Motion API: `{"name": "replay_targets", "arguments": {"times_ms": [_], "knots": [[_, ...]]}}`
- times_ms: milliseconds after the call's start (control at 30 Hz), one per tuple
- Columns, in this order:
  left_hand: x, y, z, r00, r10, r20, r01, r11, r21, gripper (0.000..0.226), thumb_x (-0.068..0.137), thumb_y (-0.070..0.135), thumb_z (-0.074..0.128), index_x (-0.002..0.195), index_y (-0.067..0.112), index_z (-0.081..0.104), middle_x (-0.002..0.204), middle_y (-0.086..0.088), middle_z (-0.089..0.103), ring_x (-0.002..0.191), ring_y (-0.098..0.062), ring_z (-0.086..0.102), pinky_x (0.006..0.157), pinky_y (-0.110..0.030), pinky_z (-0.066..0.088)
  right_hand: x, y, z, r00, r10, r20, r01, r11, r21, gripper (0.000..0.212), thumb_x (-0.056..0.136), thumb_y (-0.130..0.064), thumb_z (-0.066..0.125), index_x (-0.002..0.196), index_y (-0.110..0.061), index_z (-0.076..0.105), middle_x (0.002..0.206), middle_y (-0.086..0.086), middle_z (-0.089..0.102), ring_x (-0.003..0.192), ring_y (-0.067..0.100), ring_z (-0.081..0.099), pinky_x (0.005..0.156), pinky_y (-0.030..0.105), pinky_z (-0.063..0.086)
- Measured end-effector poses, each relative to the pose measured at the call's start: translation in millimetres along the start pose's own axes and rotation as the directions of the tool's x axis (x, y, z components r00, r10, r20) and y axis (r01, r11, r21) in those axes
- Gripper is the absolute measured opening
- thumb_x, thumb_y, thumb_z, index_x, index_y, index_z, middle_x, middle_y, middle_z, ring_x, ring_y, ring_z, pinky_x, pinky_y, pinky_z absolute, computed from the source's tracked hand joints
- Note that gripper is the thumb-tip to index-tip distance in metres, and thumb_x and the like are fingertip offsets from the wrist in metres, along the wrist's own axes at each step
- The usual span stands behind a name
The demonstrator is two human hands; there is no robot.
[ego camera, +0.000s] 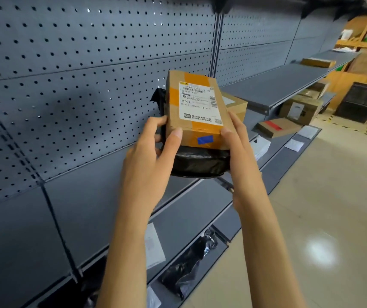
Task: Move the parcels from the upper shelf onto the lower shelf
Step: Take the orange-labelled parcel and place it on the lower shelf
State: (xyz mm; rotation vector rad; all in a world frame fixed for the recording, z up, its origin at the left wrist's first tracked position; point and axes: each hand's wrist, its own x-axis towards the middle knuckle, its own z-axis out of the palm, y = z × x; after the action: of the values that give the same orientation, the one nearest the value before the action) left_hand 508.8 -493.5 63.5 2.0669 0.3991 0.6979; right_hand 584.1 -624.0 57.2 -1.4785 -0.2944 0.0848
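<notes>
A brown cardboard parcel [197,112] with orange tape, a white label and a blue sticker lies on top of a black plastic-wrapped parcel [198,162]. I hold this stack in the air in front of the grey pegboard shelving. My left hand [149,163] grips its left side, thumb on the box's near end. My right hand [241,152] grips its right side. Behind the stack another brown box [237,105] shows, partly hidden. A grey shelf [278,85] runs off to the right at about stack height, and a lower shelf [189,210] lies below my hands.
Cardboard boxes [298,110] and a flat box with red tape [275,127] sit on lower shelves to the right. White envelopes [153,245] and a black bag [187,270] lie on the bottom shelves. A small box [317,62] rests far right. Tiled floor is at right.
</notes>
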Motion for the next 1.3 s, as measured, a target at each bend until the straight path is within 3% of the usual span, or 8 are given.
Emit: {"name": "replay_targets", "arguments": {"times_ms": [200, 300, 400, 533, 633, 933, 1133, 1300], "knots": [[31, -8, 30, 1.000, -0.029, -0.010, 0.029, 0.997, 0.077, 0.026, 0.101, 0.053, 0.046, 0.125, 0.042, 0.050, 0.116, 0.015, 0.069, 0.110, -0.018, 0.063, 0.093, -0.046, 0.053, 46, 23, -8, 0.997, 0.052, 0.049, -0.054, 0.998, 0.039, 0.044, 0.105, -0.038, 0.040, 0.148, -0.049, 0.037, 0.117, -0.029, 0.064, 0.117, -0.004, 0.059, 0.100, 0.025, 0.045], [46, -15, 44, 0.998, -0.050, -0.028, 0.053, 0.992, 0.112, 0.026, 0.101, 0.052, 0.046, 0.123, 0.038, 0.048, 0.114, 0.011, 0.069, 0.105, -0.021, 0.064, 0.089, -0.047, 0.054, 71, 34, -10, 0.994, 0.060, 0.095, -0.063, 0.998, 0.029, 0.045, 0.105, -0.036, 0.041, 0.148, -0.048, 0.037, 0.101, -0.040, 0.062, 0.093, -0.027, 0.057, 0.082, 0.012, 0.038], [61, -24, 59, 0.993, -0.107, -0.058, 0.113, 0.987, 0.112, 0.024, 0.101, 0.052, 0.047, 0.120, 0.038, 0.047, 0.111, 0.009, 0.069, 0.102, -0.021, 0.063, 0.086, -0.046, 0.054, 99, 48, -9, 0.984, 0.075, 0.164, -0.075, 0.997, -0.006, 0.046, 0.105, -0.034, 0.041, 0.149, -0.046, 0.036, 0.090, -0.047, 0.061, 0.083, -0.033, 0.054, 0.079, 0.012, 0.038], [78, -30, 81, 0.974, -0.205, -0.093, 0.215, 0.971, 0.107, 0.027, 0.101, 0.052, 0.045, 0.118, 0.031, 0.045, 0.115, 0.006, 0.065, 0.103, -0.020, 0.061, 0.084, -0.041, 0.050, 134, 64, -10, 0.955, 0.104, 0.277, -0.104, 0.994, -0.014, 0.048, 0.105, -0.033, 0.042, 0.151, -0.044, 0.033, 0.116, -0.029, 0.063, 0.094, -0.028, 0.052, 0.080, 0.011, 0.041], [90, -33, 98, 0.953, -0.284, -0.105, 0.292, 0.954, 0.074, 0.029, 0.101, 0.053, 0.044, 0.116, 0.029, 0.043, 0.122, 0.006, 0.062, 0.111, -0.020, 0.059, 0.087, -0.043, 0.049, 159, 69, -13, 0.929, 0.149, 0.339, -0.149, 0.989, -0.025, 0.048, 0.106, -0.032, 0.043, 0.152, -0.042, 0.033, 0.106, -0.035, 0.056, 0.084, -0.032, 0.050, 0.074, 0.006, 0.041], [109, -34, 153, 0.881, -0.430, -0.196, 0.445, 0.895, 0.039, 0.026, 0.104, 0.049, 0.040, 0.118, 0.027, 0.039, 0.106, 0.015, 0.050, 0.104, -0.017, 0.052, 0.081, -0.036, 0.039, 207, 87, -34, 0.849, 0.183, 0.496, -0.179, 0.982, -0.057, 0.053, 0.107, -0.028, 0.041, 0.157, -0.036, 0.025, 0.136, -0.017, 0.048, 0.120, -0.001, 0.041, 0.099, 0.021, 0.027], [113, -38, 180, 0.825, -0.505, -0.252, 0.516, 0.856, -0.027, 0.021, 0.105, 0.045, 0.043, 0.118, 0.029, 0.036, 0.118, 0.010, 0.051, 0.110, -0.017, 0.049, 0.085, -0.035, 0.037, 225, 103, -41, 0.812, 0.171, 0.558, -0.149, 0.985, -0.085, 0.053, 0.107, -0.019, 0.041, 0.158, -0.025, 0.025, 0.151, -0.006, 0.048, 0.130, 0.003, 0.042, 0.102, 0.019, 0.029], [110, -40, 191, 0.810, -0.528, -0.256, 0.527, 0.846, -0.078, 0.038, 0.104, 0.043, 0.046, 0.136, 0.026, 0.036, 0.135, 0.007, 0.053, 0.119, -0.016, 0.051, 0.092, -0.035, 0.039, 231, 113, -41, 0.788, 0.144, 0.599, -0.125, 0.989, -0.074, 0.053, 0.108, -0.016, 0.039, 0.158, -0.023, 0.022, 0.151, -0.006, 0.045, 0.136, 0.006, 0.040, 0.109, 0.021, 0.031]]}}
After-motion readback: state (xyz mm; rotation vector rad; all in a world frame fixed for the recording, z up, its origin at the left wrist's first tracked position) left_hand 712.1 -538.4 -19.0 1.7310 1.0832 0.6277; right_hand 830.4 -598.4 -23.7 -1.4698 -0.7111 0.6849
